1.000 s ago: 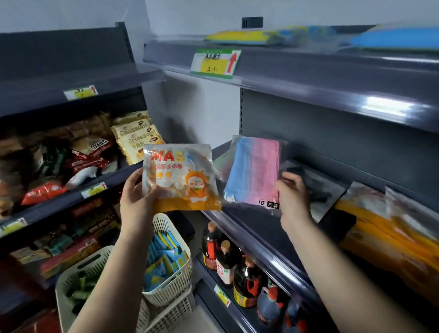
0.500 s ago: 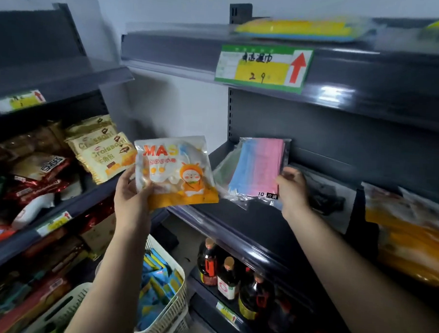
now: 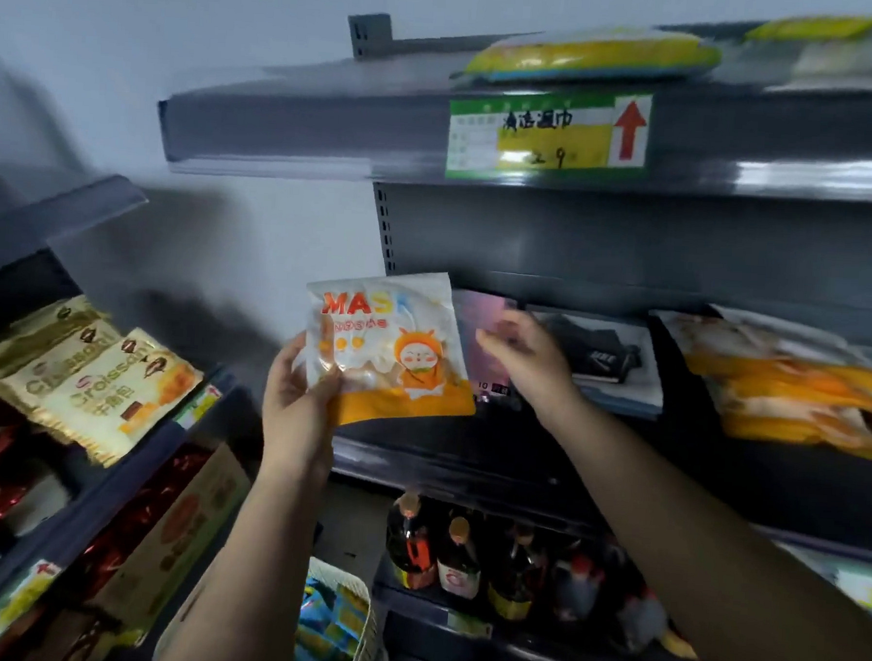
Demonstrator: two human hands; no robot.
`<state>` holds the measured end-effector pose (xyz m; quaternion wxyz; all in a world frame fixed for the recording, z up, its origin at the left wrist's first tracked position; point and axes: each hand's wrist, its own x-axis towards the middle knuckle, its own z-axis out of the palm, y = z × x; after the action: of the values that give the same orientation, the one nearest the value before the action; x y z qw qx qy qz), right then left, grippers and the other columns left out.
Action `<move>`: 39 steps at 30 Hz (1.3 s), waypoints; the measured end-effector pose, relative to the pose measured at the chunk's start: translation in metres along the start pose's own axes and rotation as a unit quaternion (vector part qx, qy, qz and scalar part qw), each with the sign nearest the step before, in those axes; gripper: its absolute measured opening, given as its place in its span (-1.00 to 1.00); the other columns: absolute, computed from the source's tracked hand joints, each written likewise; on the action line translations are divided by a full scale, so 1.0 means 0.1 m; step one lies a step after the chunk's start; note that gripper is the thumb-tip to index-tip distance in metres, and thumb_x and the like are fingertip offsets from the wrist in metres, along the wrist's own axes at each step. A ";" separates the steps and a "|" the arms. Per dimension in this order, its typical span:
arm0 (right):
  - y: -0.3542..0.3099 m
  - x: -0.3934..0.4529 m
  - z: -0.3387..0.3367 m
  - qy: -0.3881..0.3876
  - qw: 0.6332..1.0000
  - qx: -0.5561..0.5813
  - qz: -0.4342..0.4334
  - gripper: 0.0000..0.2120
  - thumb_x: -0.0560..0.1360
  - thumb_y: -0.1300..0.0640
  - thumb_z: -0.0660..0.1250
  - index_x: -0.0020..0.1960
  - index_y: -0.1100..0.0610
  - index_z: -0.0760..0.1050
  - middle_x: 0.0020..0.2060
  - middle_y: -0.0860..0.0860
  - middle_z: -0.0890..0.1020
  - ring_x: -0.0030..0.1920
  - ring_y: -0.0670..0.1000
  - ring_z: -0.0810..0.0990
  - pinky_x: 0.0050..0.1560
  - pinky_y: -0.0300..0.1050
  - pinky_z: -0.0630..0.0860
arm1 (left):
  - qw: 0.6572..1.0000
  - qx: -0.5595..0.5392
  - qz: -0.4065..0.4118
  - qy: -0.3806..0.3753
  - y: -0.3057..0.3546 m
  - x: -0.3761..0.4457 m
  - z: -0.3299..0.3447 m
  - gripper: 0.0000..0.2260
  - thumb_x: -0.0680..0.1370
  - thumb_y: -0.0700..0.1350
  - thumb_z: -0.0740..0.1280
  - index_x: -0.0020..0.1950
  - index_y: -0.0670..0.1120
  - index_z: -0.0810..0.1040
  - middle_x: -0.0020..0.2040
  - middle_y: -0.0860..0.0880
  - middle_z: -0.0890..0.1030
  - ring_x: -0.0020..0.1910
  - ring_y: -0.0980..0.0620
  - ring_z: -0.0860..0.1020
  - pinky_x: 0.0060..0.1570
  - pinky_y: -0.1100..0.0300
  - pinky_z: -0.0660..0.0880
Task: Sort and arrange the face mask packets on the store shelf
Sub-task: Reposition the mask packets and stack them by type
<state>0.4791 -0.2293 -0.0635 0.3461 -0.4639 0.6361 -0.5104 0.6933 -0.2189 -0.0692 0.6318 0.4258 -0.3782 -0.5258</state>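
Note:
My left hand (image 3: 299,399) grips the lower left corner of a white and orange packet (image 3: 393,343) printed "MASK" with a cartoon figure, held upright in front of the middle shelf (image 3: 467,458). Behind it a pink and blue mask packet (image 3: 479,327) lies on that shelf, partly hidden by the MASK packet. My right hand (image 3: 523,355) is blurred, its fingers stretched out over the pink and blue packet. A black mask packet (image 3: 599,354) lies to its right.
Yellow and orange packets (image 3: 794,394) fill the shelf's right end. The upper shelf carries a yellow packet (image 3: 590,55) and a green price label (image 3: 550,131). Sauce bottles (image 3: 457,554) stand below, a white basket (image 3: 357,629) at the floor, croissant bags (image 3: 97,388) at left.
My right hand has laid the pink and blue packet down on the shelf and its fingers have opened. The MASK packet has moved right, in front of it. The view has tilted up.

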 end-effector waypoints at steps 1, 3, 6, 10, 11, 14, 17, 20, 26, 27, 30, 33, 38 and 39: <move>-0.03 -0.10 -0.05 -0.020 1.000 0.016 0.009 -0.54 0.44 0.09 0.42 0.29 0.15 0.41 0.16 0.08 0.55 0.14 0.05 0.55 0.19 -0.01 0.51 | 1.000 -0.010 -0.007 -0.020 -0.02 -0.01 0.10 -0.61 0.52 -0.41 0.22 0.30 -0.13 0.40 0.06 -0.05 0.62 0.00 -0.02 0.61 -0.07 0.18 0.61; -0.08 -0.26 -0.19 -0.052 0.998 0.036 0.005 -0.52 0.43 0.13 0.44 0.31 0.12 0.39 0.09 -0.03 0.57 0.04 -0.07 0.56 0.04 -0.25 0.55 | 0.998 -0.029 -0.022 -0.059 -0.06 -0.06 0.31 -0.65 0.53 -0.42 0.20 0.20 -0.06 0.44 0.03 -0.04 0.62 -0.02 0.00 0.61 -0.07 0.18 0.61; -0.10 -0.39 -0.47 -0.003 1.000 0.023 -0.012 -0.53 0.40 0.21 0.46 0.27 0.09 0.42 -0.03 -0.13 0.56 0.00 -0.10 0.56 -0.07 -0.30 0.52 | 0.992 -0.039 -0.037 -0.110 -0.15 -0.17 0.62 -0.69 0.54 -0.39 0.22 0.11 -0.01 0.48 0.10 -0.07 0.61 0.06 -0.06 0.60 -0.07 0.10 0.61; -0.05 -0.47 -1.00 0.081 0.996 -0.002 -0.028 -0.46 0.31 0.29 0.50 0.25 0.17 0.45 0.11 0.03 0.59 0.15 0.04 0.57 0.11 -0.05 0.54 | 0.988 -0.003 -0.035 -0.153 -0.23 -0.33 1.13 -0.62 0.53 -0.32 0.29 0.30 -0.04 0.42 0.05 -0.04 0.64 0.11 -0.16 0.58 -0.03 -0.04 0.52; -0.03 -0.48 -1.15 0.095 0.995 -0.007 -0.028 -0.46 0.32 0.31 0.49 0.26 0.18 0.43 0.10 0.02 0.58 0.14 0.02 0.56 0.11 -0.08 0.52 | 0.986 0.009 -0.033 -0.164 -0.26 -0.37 1.27 -0.64 0.52 -0.31 0.30 0.27 -0.01 0.44 0.00 0.00 0.65 0.09 -0.16 0.58 -0.03 -0.03 0.50; 0.00 -0.54 -1.64 0.131 0.990 -0.033 -0.043 -0.44 0.34 0.37 0.46 0.30 0.21 0.40 0.04 0.00 0.53 0.06 -0.05 0.51 -0.10 -0.36 0.47 | 0.974 0.053 -0.028 -0.217 -0.34 -0.51 1.66 -0.68 0.50 -0.32 0.32 0.12 0.08 0.51 -0.20 0.14 0.68 0.02 -0.05 0.60 -0.09 0.06 0.54; 0.10 -0.53 -2.10 0.151 0.986 -0.053 -0.038 -0.42 0.35 0.37 0.46 0.32 0.21 0.38 0.02 -0.01 0.52 0.08 0.01 0.53 -0.01 -0.23 0.45 | 0.960 0.101 -0.029 -0.260 -0.44 -0.66 2.03 -0.63 0.47 -0.31 0.37 0.15 0.09 0.49 -0.19 0.14 0.66 -0.13 -0.01 0.61 -0.47 0.19 0.54; 0.18 -0.55 -2.48 0.169 0.979 -0.100 -0.049 -0.41 0.36 0.31 0.47 0.35 0.19 0.37 0.10 0.09 0.57 0.13 0.05 0.53 -0.12 -0.36 0.38 | 0.950 0.153 -0.011 -0.272 -0.54 -0.82 2.36 -0.60 0.46 -0.32 0.38 0.15 0.10 0.45 -0.17 0.06 0.60 -0.24 0.06 0.57 -0.55 0.25 0.51; 0.36 -0.47 -3.00 0.173 0.963 -0.197 -0.056 -0.38 0.43 0.21 0.43 0.43 0.17 0.29 0.25 0.17 0.54 0.27 0.14 0.49 0.12 -0.22 0.37 | 0.939 0.222 0.022 -0.260 -0.80 -0.94 2.88 -0.56 0.46 -0.30 0.40 0.32 -0.10 0.46 -0.10 0.01 0.61 -0.23 0.11 0.56 -0.47 0.33 0.54; 0.39 -0.42 -3.07 0.169 0.961 -0.212 -0.056 -0.39 0.44 0.20 0.43 0.43 0.17 0.30 0.25 0.17 0.53 0.27 0.15 0.49 0.16 -0.19 0.38 | 0.936 0.239 0.033 -0.257 -0.82 -0.93 2.97 -0.56 0.46 -0.29 0.40 0.33 -0.13 0.45 -0.06 0.00 0.59 -0.20 0.12 0.55 -0.49 0.40 0.50; 0.48 -0.18 -3.21 0.141 0.955 -0.254 -0.059 -0.45 0.48 0.16 0.38 0.43 0.18 0.32 0.31 0.15 0.50 0.31 0.13 0.47 0.25 -0.16 0.36 | 0.913 0.320 0.070 -0.245 -0.85 -0.89 3.20 -0.60 0.49 -0.22 0.39 0.32 -0.18 0.46 0.05 -0.07 0.58 -0.06 0.00 0.56 -0.37 0.36 0.50; 0.60 0.03 -3.28 0.076 0.931 -0.356 -0.020 -0.50 0.59 0.10 0.19 0.48 0.18 0.21 0.44 0.15 0.34 0.41 0.11 0.35 0.34 -0.15 0.26 | 0.840 0.471 0.089 -0.253 -0.97 -0.83 3.33 -0.67 0.54 -0.10 0.33 0.26 -0.21 0.49 0.19 -0.17 0.58 0.17 -0.14 0.54 0.01 0.21 0.42; 0.67 0.00 -3.37 0.071 0.935 -0.346 -0.008 -0.61 0.62 0.18 0.07 0.44 0.19 0.29 0.41 0.18 0.39 0.38 0.16 0.38 0.35 -0.09 0.28 | 0.739 0.613 0.096 -0.263 -1.02 -0.89 3.39 -0.58 0.61 0.07 0.12 0.37 -0.14 0.37 0.29 -0.25 0.49 0.29 -0.26 0.42 0.26 -0.06 0.38; 0.66 -0.05 -3.41 0.089 0.939 -0.332 -0.014 -0.63 0.61 0.17 0.10 0.40 0.16 0.34 0.37 0.18 0.43 0.35 0.17 0.41 0.35 -0.04 0.33 | 0.731 0.623 0.120 -0.251 -1.01 -0.92 3.40 -0.58 0.61 0.06 0.13 0.39 -0.12 0.35 0.33 -0.21 0.46 0.32 -0.25 0.38 0.29 -0.06 0.35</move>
<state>0.1539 -0.1099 -0.0463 0.1073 -0.5139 0.7909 -0.3144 0.3289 -0.1844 -0.0466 0.1647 0.5278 -0.8137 -0.1797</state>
